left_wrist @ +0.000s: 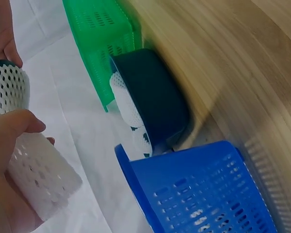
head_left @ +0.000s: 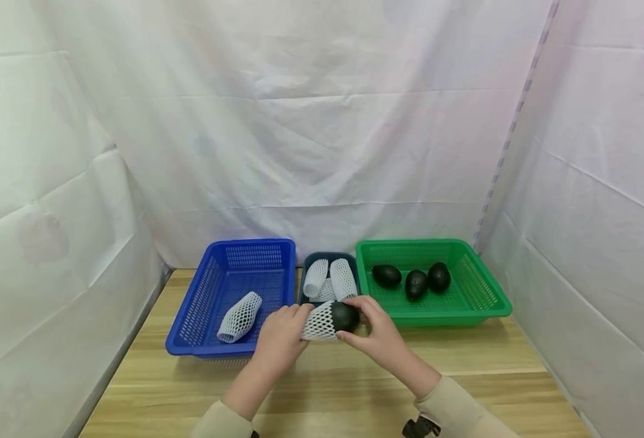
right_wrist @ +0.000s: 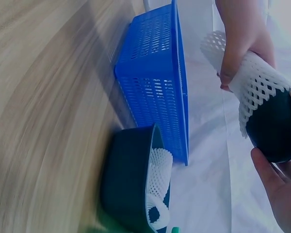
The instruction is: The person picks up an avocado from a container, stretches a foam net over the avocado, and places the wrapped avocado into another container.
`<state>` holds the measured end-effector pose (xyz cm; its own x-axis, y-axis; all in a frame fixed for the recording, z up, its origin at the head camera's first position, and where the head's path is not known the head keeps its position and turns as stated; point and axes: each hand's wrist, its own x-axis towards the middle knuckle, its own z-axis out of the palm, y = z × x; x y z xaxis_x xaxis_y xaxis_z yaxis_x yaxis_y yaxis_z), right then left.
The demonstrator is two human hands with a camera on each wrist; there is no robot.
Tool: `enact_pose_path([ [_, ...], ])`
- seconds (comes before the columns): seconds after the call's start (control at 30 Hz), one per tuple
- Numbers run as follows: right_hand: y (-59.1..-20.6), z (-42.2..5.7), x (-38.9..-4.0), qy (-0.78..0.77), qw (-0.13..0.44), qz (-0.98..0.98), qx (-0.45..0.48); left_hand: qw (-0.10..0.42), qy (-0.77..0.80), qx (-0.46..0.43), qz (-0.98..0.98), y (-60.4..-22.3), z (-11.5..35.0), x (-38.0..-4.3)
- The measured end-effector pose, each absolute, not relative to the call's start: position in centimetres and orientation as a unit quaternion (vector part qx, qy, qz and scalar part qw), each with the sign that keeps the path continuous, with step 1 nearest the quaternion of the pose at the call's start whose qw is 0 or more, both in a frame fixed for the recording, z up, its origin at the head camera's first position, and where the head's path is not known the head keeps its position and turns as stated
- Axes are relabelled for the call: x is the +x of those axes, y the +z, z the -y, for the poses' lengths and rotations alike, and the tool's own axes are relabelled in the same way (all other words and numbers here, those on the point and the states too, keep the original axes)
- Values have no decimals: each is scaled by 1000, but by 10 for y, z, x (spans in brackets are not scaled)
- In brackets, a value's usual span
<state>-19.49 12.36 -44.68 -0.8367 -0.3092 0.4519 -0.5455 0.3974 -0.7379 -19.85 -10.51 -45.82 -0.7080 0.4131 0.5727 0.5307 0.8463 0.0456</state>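
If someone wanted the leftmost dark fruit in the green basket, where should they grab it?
Probably round its thick middle, from above: the dark fruit is rounded and lies on its side, and the green basket has walls around it but an open top.

One blue basket (head_left: 212, 351), one green basket (head_left: 436, 317), one bin (left_wrist: 157, 97), one left hand (head_left: 282, 336) and one right hand (head_left: 379, 337) were in view. At least four avocados (head_left: 416, 284) showed: three in the green basket, one held. Nets (head_left: 343, 278) numbered at least five: one held, one in the blue basket, at least three in the bin.
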Motion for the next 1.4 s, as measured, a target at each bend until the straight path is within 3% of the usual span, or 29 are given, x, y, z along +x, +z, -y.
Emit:
enact_pose_path([
  [0.23, -447, -119, -195, 512, 100, 817, 248, 275, -95, -250, 924, -452, 98, -194],
  [0.57, -445, -127, -194, 578, 65, 745, 326, 255, -138, -223, 931, -448, 100, -193],
  [0.87, -422, -121, -182, 595, 45, 747, 294, 261, -143, -229, 927, -449, 95, -192],
  [1.4, -427, -114, -184, 609, 37, 742, 278, 288, -127, -253, 915, -445, 85, -188],
])
